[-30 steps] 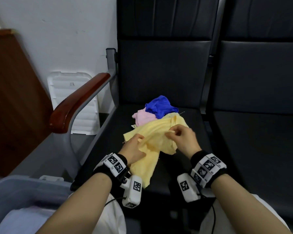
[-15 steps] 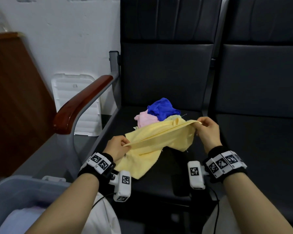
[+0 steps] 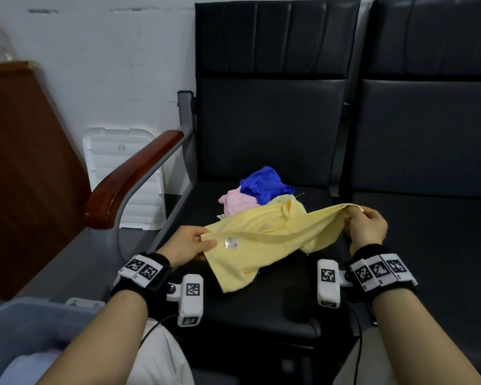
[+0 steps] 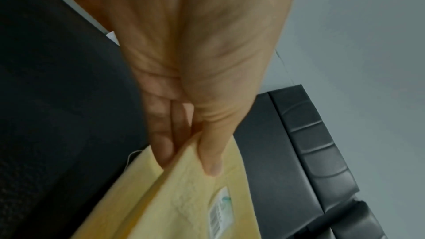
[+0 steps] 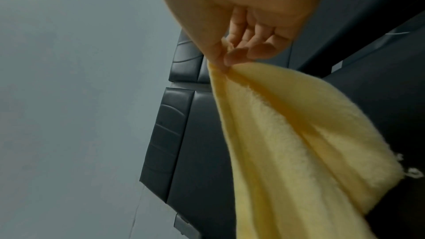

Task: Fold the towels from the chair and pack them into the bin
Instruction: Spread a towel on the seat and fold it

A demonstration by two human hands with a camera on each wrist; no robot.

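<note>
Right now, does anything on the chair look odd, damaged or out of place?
Only small things. The yellow towel held by both hands still carries a barcode sticker, and its lower edge looks frayed. The blue towel and pink towel lie crumpled, waiting unfolded.

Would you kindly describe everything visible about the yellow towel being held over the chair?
The pale yellow terry-cloth towel looks soft and fuzzy, with a small barcode label near one corner. The left hand pinches that corner and the right hand pinches the opposite end, stretching its top edge between them. The rest sags in loose folds toward the black chair seat, in front of the pink and blue towels.
</note>
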